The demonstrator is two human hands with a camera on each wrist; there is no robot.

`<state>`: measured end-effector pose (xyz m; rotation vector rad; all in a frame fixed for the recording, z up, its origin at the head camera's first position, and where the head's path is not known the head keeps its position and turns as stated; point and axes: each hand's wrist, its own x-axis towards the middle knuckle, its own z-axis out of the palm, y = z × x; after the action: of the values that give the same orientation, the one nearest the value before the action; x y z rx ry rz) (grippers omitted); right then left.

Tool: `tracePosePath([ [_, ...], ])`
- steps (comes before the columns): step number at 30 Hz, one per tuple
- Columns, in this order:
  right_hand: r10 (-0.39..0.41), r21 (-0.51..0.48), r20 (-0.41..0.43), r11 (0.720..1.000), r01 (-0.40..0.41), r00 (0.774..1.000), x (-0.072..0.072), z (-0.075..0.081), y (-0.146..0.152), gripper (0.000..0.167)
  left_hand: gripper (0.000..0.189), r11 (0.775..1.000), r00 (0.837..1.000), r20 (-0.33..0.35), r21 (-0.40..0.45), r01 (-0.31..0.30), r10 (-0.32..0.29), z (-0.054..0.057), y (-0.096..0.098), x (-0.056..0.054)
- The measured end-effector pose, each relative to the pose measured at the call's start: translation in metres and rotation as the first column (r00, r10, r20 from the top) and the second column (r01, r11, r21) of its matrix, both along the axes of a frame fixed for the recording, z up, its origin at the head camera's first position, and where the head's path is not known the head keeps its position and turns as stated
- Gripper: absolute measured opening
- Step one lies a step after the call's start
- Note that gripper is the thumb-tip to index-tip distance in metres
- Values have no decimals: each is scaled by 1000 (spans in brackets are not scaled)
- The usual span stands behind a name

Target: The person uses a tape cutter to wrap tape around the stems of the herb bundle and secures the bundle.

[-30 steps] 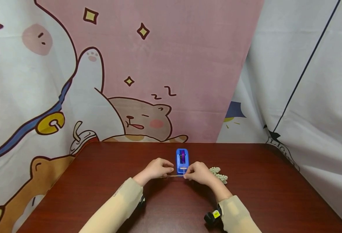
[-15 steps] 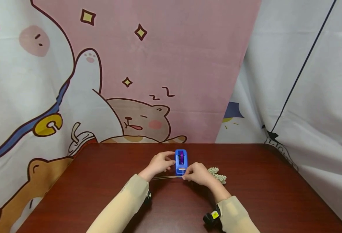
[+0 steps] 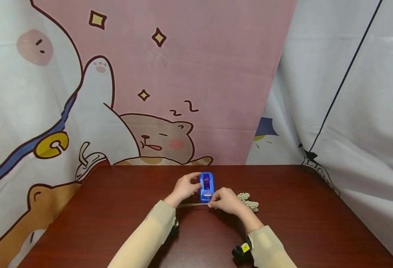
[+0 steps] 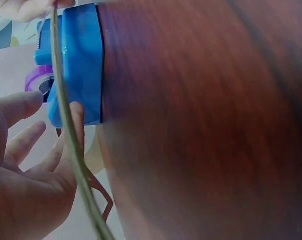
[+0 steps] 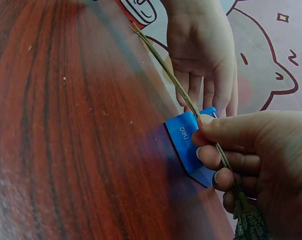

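A blue tape dispenser (image 3: 206,199) with a purple tape core (image 4: 37,76) stands on the table near its far side. My left hand (image 3: 184,187) is at the dispenser's left and rear, fingers loosely extended; the fingertips seem to touch it, though contact is partly hidden. Between thumb and fingers, my right hand (image 3: 226,201) pinches a few thin stalks (image 5: 163,65) that look like dried wheat. Their bare ends point left, crossing just in front of the dispenser. The pale green heads (image 3: 252,205) stick out on the right behind that hand.
The dark reddish-brown wooden table (image 3: 133,223) spans the lower view. A cartoon-print cloth (image 3: 216,74) hangs along its back edge and sides. Black wrist cameras (image 3: 240,253) are strapped under both forearms.
My left hand has let go of the stalk ends and moved forward to the dispenser's side. My right hand keeps its pinch on the stalks nearly in place. The head view has shifted slightly.
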<state>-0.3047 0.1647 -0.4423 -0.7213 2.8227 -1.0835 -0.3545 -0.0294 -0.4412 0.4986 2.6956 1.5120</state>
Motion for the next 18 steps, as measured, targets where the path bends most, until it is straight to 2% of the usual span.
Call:
tracePosePath([
  [6, 5, 0, 7, 1000, -5, 1000, -1, -2, -1, 19, 45, 1000, 1000, 2, 13, -12, 12, -6, 2, -4],
  [18, -11, 3, 20, 1000, 11, 1000, -3, -7, 1, 21, 44, 1000, 1000, 9, 9, -18, 18, -5, 5, -6],
])
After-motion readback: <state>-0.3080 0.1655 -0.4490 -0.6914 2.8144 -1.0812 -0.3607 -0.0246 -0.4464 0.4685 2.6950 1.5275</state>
